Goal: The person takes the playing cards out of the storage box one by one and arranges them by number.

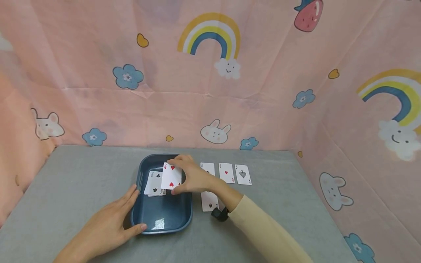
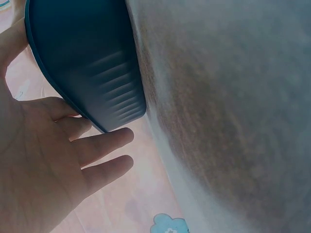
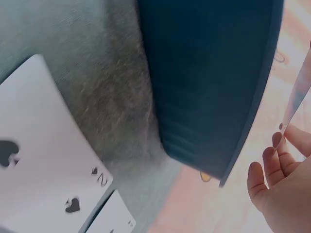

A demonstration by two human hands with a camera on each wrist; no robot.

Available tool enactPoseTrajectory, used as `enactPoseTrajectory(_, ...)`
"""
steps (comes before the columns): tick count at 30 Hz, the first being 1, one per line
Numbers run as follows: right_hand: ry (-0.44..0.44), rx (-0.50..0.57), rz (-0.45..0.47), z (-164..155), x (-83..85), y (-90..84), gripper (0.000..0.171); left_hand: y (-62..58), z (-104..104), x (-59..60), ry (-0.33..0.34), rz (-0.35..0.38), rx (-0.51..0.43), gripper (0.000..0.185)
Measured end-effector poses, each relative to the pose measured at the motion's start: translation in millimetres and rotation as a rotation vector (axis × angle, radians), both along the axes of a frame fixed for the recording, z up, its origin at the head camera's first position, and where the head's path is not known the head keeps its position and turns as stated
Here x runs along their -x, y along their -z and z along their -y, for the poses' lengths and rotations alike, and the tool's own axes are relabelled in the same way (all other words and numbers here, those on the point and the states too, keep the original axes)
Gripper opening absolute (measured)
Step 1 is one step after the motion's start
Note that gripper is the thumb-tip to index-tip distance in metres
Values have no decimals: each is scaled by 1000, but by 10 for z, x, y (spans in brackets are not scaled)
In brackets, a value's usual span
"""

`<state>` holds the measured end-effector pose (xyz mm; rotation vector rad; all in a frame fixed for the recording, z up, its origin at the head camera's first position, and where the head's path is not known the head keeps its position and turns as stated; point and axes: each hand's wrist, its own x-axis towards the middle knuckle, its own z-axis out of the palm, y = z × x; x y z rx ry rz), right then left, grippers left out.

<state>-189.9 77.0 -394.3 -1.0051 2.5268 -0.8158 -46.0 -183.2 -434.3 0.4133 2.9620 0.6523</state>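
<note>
A: Head view first. What is in the blue tray [image 1: 144, 215]?

B: A small heap of playing cards lies face up at its far end, the two of clubs [image 1: 154, 182] on top. The near half of the tray floor is bare and shiny. The tray sits on the grey table [image 1: 65, 175].

A: And the hands?

B: The right hand [image 1: 192, 175] holds the two of hearts [image 1: 171, 176] over the tray's far right part, thumb at the card's lower edge, fingers curled over its top edge. The card is tilted up, just above the heap. The left hand [image 1: 110, 226] lies with straight fingers along the tray's left wall and near corner, touching it and gripping nothing.

A: Anything outside the tray?

B: Three aces [image 1: 227, 172] lie in a row to its right, partly hidden by the right hand, and another card [image 1: 208, 201] sits nearer, under the forearm.

A: The left wrist view?

B: The tray's ribbed outer wall [image 2: 97, 63] fills the upper left. The left hand [image 2: 43, 160] is spread flat, its fingers [image 2: 104, 143] straight, the upper ones against the rim.

A: The right wrist view?

B: The tray's dark wall [image 3: 209, 82] stands in the middle. At the right edge the right hand's fingertips [image 3: 272, 155] pinch the thin edge of a card [image 3: 297, 99]. On the table at left lies a two of spades [image 3: 43, 170], with another card's corner [image 3: 112, 218] just beside it.
</note>
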Motion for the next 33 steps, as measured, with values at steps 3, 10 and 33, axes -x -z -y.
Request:
enactPoseTrajectory(3, 3, 2, -4, -91, -25, -23, 88, 6, 0, -3, -1, -10, -8, 110)
enactPoseTrajectory(10, 21, -4, -26, -281, -47, -36, 88, 14, 5, -10, -13, 3, -5, 112)
enactPoseTrajectory(33, 54, -4, -56, -954, -79, 54, 90, 15, 30, -19, -2, -28, -38, 108)
